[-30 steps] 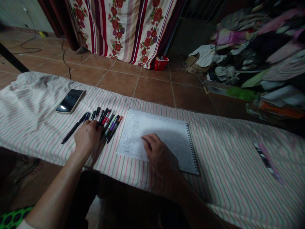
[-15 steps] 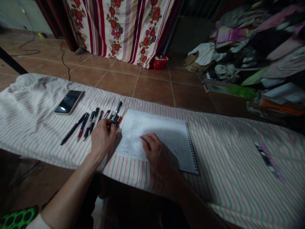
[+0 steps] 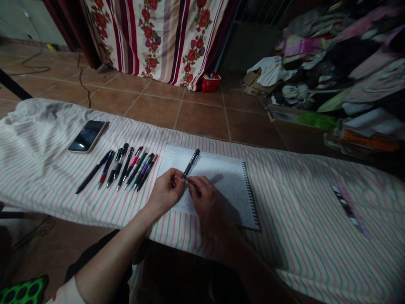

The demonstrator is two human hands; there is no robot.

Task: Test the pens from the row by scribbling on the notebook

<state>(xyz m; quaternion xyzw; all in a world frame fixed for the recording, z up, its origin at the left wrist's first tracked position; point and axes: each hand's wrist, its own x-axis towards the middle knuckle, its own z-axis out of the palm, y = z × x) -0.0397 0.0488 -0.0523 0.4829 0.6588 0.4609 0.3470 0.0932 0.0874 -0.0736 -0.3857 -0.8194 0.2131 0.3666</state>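
At the centre of the frame, pinches a dark pen (image 3: 190,164) in the left hand (image 3: 168,189), tilted toward the upper right above a spiral notebook (image 3: 229,181). Holds the right hand (image 3: 205,194) half-curled over the notebook, at the pen's lower end; impossible to make out whether gripping it too. Could drop the pen through a weak pinch, or through letting go on one side without a firm hold on the other. Could skew the notebook by leaning the right hand on it, or scatter the row of pens (image 3: 136,169) at left of the frame by dragging the left hand low across the cloth-covered counter (image 3: 294,202).
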